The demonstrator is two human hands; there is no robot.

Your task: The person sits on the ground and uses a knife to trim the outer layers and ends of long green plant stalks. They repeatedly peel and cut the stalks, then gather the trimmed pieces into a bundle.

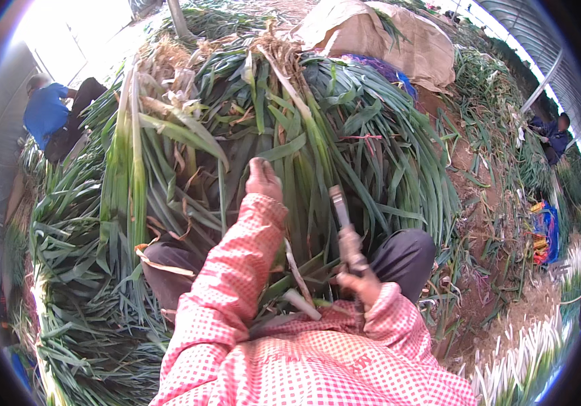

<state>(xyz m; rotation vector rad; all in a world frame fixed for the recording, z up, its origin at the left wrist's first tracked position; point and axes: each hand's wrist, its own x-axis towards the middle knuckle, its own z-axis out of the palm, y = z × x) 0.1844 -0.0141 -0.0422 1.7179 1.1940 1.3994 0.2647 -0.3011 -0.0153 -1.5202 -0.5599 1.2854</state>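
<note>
My left hand (264, 180) reaches forward over a heap of large green onions (300, 167). Its fingers look curled near the leaves; what lies under them is hidden. Low on the right, my right hand (364, 285) grips a gun-shaped tool (348, 238) with a metal barrel and a wrapped body, which looks like an air blow gun. Its tip points up and away over the leaves. The onions lie with their roots (280, 48) at the far side and leaves towards me. A cut piece of pale stalk (302, 304) rests by my lap.
Brown sheeting (371, 40) covers part of the pile behind. A person in blue (49, 111) sits at the far left, another person (554, 137) at the right. Whitish onion stalks (518, 365) stand at the lower right. A blue-and-orange bundle (545, 233) sits at the right.
</note>
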